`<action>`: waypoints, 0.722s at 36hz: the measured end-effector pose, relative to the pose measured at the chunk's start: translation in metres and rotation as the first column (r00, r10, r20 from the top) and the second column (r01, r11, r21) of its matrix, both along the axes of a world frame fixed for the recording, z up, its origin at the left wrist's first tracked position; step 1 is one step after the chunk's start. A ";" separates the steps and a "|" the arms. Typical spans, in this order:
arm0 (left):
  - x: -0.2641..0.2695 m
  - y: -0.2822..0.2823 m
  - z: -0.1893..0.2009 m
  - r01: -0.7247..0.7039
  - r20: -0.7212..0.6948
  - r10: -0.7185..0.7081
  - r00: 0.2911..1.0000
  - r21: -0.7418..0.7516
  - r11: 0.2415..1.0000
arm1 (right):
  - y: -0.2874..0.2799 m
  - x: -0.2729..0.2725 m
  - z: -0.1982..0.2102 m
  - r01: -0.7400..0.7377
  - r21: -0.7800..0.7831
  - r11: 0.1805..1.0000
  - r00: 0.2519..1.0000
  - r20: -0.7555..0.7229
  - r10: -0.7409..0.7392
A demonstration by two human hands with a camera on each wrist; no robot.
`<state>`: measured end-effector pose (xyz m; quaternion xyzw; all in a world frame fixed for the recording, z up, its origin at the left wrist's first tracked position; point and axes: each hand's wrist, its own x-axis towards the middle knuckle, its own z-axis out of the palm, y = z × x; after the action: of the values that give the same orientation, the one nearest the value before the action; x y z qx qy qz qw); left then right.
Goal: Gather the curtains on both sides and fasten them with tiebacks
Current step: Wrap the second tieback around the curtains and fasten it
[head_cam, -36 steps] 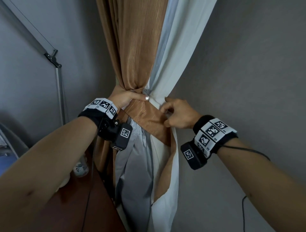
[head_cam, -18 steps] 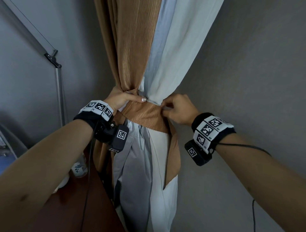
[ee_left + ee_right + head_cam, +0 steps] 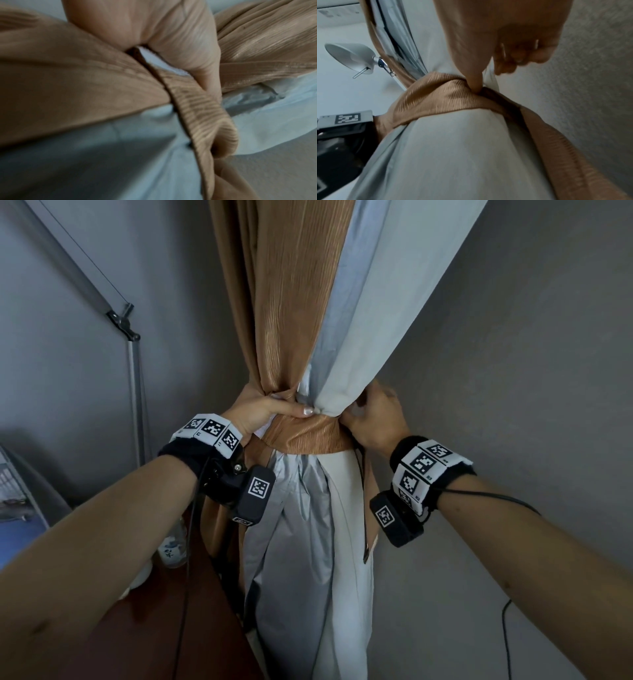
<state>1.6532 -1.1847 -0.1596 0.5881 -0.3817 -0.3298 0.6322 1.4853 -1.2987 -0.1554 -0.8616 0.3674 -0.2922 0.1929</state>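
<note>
A gathered curtain (image 3: 291, 302), brown cloth beside pale grey lining, hangs in the room corner. A brown ribbed tieback (image 3: 305, 436) wraps its waist. My left hand (image 3: 263, 409) grips the bundle at the tieback's upper left edge, thumb lying across the front. In the left wrist view the thumb (image 3: 188, 54) presses on the tieback (image 3: 202, 115). My right hand (image 3: 373, 416) pinches the tieback's end at the right side, behind the pale fold. In the right wrist view a finger (image 3: 476, 75) digs into the tieback (image 3: 440, 97) where it folds back; its loose tail (image 3: 570, 155) hangs down.
A grey wall (image 3: 513, 371) stands close on the right. A metal lamp arm (image 3: 133, 378) rises at the left, its shade (image 3: 349, 58) showing in the right wrist view. A reddish-brown desk (image 3: 154, 638) with a small bottle (image 3: 173, 549) lies lower left. A black cable (image 3: 507, 635) hangs by the wall.
My right hand has moved up and right, pulling the tieback's end round the curtain's right side. The tieback now lies flat and level across the bundle. The left hand has kept its grip.
</note>
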 end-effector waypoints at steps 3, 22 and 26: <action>0.005 -0.002 -0.001 0.000 -0.012 0.000 1.000 -0.003 1.000 | -0.003 -0.001 -0.002 0.082 0.033 0.996 0.986 -0.147 -0.077; 0.009 -0.001 0.009 0.126 0.007 -0.128 0.992 0.101 0.987 | -0.002 0.003 0.017 -0.057 0.042 0.997 0.966 -0.249 0.066; 0.008 0.002 0.008 0.131 -0.004 -0.131 0.991 0.085 0.988 | 0.001 0.012 0.018 -0.183 0.387 0.904 0.970 0.224 0.100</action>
<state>1.6615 -1.1825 -0.1513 0.5886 -0.4055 -0.3859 0.5833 1.4974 -1.2974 -0.1374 -0.7939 0.3351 -0.2793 0.4236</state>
